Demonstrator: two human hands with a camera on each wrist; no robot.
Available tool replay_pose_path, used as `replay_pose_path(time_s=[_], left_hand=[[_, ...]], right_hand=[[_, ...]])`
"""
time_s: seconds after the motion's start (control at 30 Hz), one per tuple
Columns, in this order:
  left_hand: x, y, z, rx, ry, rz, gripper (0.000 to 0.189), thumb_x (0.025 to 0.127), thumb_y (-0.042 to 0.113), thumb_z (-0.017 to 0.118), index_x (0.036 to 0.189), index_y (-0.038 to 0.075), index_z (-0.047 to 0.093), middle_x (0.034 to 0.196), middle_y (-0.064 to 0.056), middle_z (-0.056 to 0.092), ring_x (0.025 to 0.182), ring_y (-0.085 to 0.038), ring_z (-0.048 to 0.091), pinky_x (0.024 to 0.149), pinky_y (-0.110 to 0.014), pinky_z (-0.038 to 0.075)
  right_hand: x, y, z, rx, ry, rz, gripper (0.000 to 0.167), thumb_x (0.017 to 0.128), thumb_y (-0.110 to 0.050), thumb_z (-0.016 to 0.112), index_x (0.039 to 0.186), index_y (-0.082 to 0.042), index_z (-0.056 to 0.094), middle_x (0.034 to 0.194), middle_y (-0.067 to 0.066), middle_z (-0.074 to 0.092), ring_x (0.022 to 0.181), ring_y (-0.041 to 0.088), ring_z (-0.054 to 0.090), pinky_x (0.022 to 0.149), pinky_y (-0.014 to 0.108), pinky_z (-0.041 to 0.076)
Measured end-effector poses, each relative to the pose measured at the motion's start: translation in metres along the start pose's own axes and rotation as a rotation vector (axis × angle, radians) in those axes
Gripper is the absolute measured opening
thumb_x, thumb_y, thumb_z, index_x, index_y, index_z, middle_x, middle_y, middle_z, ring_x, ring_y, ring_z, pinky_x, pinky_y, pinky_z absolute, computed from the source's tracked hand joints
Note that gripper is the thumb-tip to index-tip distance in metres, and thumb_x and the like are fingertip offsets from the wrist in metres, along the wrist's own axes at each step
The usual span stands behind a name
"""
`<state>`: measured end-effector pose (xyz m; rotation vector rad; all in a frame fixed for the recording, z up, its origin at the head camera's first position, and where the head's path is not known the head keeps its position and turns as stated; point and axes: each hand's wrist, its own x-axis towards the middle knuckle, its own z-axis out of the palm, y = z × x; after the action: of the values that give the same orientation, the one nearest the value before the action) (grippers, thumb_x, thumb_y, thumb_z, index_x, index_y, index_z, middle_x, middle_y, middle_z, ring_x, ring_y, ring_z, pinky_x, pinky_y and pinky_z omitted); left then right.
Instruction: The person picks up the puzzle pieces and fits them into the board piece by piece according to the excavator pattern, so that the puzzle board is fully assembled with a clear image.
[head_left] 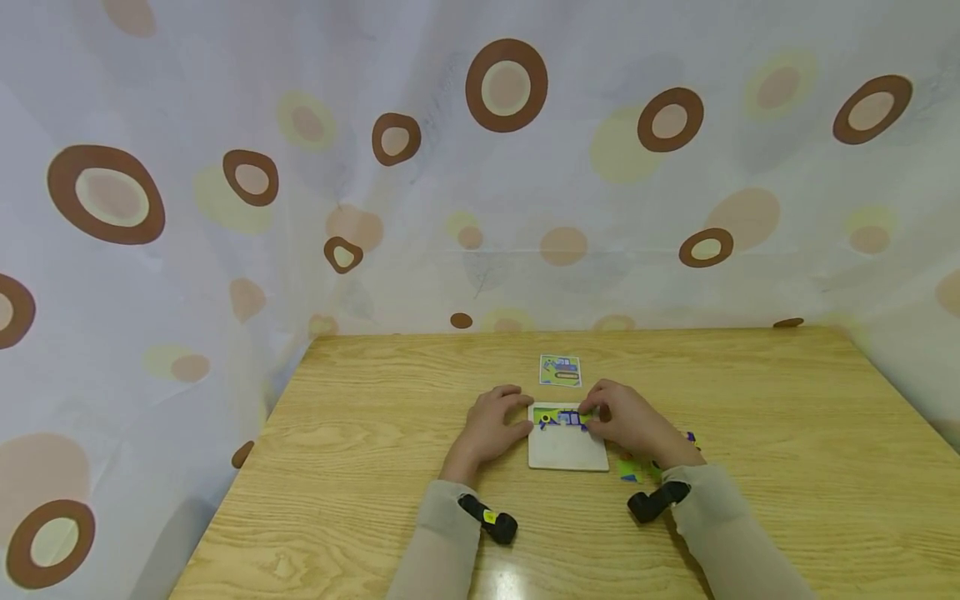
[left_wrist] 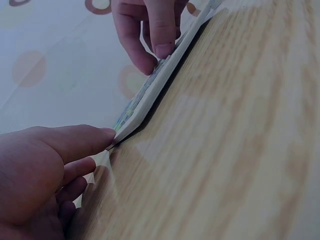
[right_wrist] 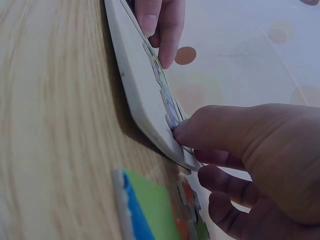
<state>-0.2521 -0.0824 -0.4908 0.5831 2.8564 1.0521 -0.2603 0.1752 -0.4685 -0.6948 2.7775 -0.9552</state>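
Down on the wooden desk [head_left: 360, 417], both hands are at the white board [head_left: 567, 452], which lies flat between them. The left hand [head_left: 489, 427] is at its left side, fingers relaxed and spread, thumb and forefinger tips against the edge. Across from it, the right hand [head_left: 628, 422] is pinching, thumb and forefinger on the end piece [right_wrist: 172, 119] of a row of puzzle pieces [head_left: 558, 418] along the board's far part. Yellow, green and purple-blue show in that row, while the near part of the board is plain white.

Just beyond the board sits a small picture card [head_left: 560, 371] with a blue vehicle on green. Loose pieces [head_left: 630, 472] lie beside the board's right edge, partly hidden by the right arm, one of them green and blue. Pale sleeves [head_left: 447, 510] cover both arms, a black camera [head_left: 499, 527] at each wrist, and a circle-patterned sheet [head_left: 450, 208] hangs behind it all.
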Motion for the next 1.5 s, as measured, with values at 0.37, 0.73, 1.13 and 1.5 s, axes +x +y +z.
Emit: replay_pose_path(time_s=[0.37, 0.73, 1.13, 1.5], left_hand=[[-0.002, 0.001, 0.000, -0.003, 0.014, 0.020, 0.038, 0.095, 0.023, 0.065, 0.132, 0.012, 0.063, 0.146, -0.010, 0.047, 0.134, -0.036, 0.039, 0.108, -0.056, 0.029], [-0.001, -0.002, 0.002, 0.002, 0.012, 0.000, 0.039, 0.095, 0.024, 0.066, 0.132, 0.014, 0.063, 0.146, -0.007, 0.047, 0.135, -0.035, 0.039, 0.107, -0.057, 0.030], [-0.001, -0.001, 0.001, 0.011, 0.011, 0.000, 0.039, 0.094, 0.026, 0.067, 0.132, 0.017, 0.063, 0.147, -0.006, 0.047, 0.135, -0.034, 0.039, 0.107, -0.055, 0.031], [0.000, -0.001, 0.002, 0.010, 0.015, 0.007, 0.040, 0.094, 0.026, 0.067, 0.132, 0.016, 0.064, 0.146, -0.006, 0.047, 0.134, -0.035, 0.039, 0.106, -0.057, 0.031]], right_hand=[[-0.001, -0.001, -0.001, 0.004, -0.004, 0.012, 0.018, 0.087, -0.006, 0.073, 0.105, -0.008, 0.074, 0.103, 0.002, 0.057, 0.084, 0.019, 0.049, 0.070, 0.034, 0.043], [-0.009, -0.003, -0.016, 0.050, 0.047, -0.037, 0.017, 0.092, -0.007, 0.067, 0.108, -0.004, 0.073, 0.108, 0.007, 0.062, 0.090, 0.022, 0.055, 0.073, 0.036, 0.050], [-0.019, 0.000, -0.028, 0.010, 0.078, -0.086, 0.020, 0.094, -0.010, 0.067, 0.112, -0.003, 0.071, 0.109, 0.006, 0.063, 0.092, 0.022, 0.056, 0.070, 0.036, 0.050], [-0.030, 0.004, -0.038, -0.019, 0.071, -0.087, 0.022, 0.095, -0.011, 0.065, 0.115, -0.003, 0.070, 0.111, 0.007, 0.063, 0.095, 0.023, 0.056, 0.072, 0.036, 0.050]])
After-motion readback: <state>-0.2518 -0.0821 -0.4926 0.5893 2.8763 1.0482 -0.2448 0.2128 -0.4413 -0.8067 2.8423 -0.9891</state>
